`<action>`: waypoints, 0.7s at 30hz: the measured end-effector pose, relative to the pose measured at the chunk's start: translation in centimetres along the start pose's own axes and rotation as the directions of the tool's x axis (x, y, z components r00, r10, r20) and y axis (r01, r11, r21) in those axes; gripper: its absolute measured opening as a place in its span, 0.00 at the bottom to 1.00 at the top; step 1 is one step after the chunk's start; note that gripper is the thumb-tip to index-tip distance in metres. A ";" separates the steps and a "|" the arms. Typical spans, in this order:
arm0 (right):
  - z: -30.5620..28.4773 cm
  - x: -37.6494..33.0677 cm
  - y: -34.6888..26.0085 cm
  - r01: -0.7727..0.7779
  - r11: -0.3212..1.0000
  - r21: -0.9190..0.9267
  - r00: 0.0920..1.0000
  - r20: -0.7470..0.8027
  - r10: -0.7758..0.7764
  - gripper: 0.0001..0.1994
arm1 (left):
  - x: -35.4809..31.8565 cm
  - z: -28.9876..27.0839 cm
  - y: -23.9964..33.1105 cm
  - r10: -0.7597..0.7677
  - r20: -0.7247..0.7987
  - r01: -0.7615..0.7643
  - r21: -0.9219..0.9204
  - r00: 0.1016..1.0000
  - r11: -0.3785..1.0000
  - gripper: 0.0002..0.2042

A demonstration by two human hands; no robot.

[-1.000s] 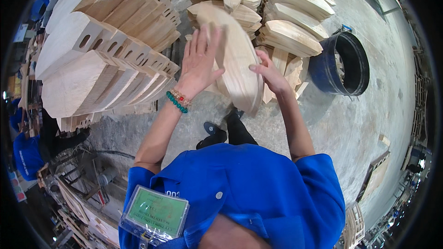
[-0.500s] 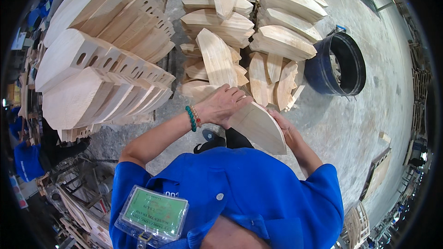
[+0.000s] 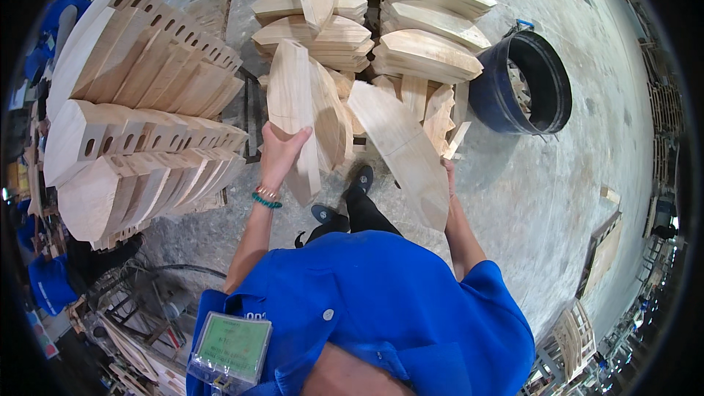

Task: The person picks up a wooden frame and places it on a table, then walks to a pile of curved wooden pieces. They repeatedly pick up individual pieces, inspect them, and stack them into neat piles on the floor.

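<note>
My left hand (image 3: 282, 150) is closed round a pale, pointed wooden board (image 3: 290, 95), its thumb lying across the board's edge. This board stands tilted lengthwise at the near end of the stacks. A second curved wooden board (image 3: 403, 150), flat-faced and pointed at its lower end, slants in front of me to the right. My right hand (image 3: 449, 171) grips that board's right edge; most of the fingers are hidden behind it. Between the two boards, further curved wooden pieces (image 3: 330, 117) lean on the pile.
Rows of stacked wooden boards (image 3: 315, 37) run ahead, with more stacks (image 3: 433, 51) beside them. Slotted boards (image 3: 147, 128) are piled at the left. A dark blue bin (image 3: 506, 95) holding scraps stands to the right on the concrete floor (image 3: 535, 198). A person in blue (image 3: 51, 282) is at the far left.
My left hand has left the curved board and moved left and forward onto another board. The curved board, now only in my right hand, has swung more upright. The view has shifted slightly.
</note>
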State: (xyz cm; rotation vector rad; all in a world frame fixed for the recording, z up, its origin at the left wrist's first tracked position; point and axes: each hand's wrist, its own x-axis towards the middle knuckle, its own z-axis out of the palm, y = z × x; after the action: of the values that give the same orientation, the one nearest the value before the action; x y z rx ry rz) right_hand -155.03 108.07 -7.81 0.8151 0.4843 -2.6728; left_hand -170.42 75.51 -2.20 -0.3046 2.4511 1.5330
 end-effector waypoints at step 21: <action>8.8 7.4 -0.8 0.355 0.756 -0.550 0.935 0.188 -0.302 0.36 | 1.1 2.8 -2.9 0.028 -0.221 -0.030 -0.004 0.975 1.000 0.20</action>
State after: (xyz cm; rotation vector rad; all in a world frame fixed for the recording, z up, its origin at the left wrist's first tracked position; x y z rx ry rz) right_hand -165.45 103.87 -5.02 0.4493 1.4504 -2.5839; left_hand -170.38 76.69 -6.24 -0.4669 2.6288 1.5977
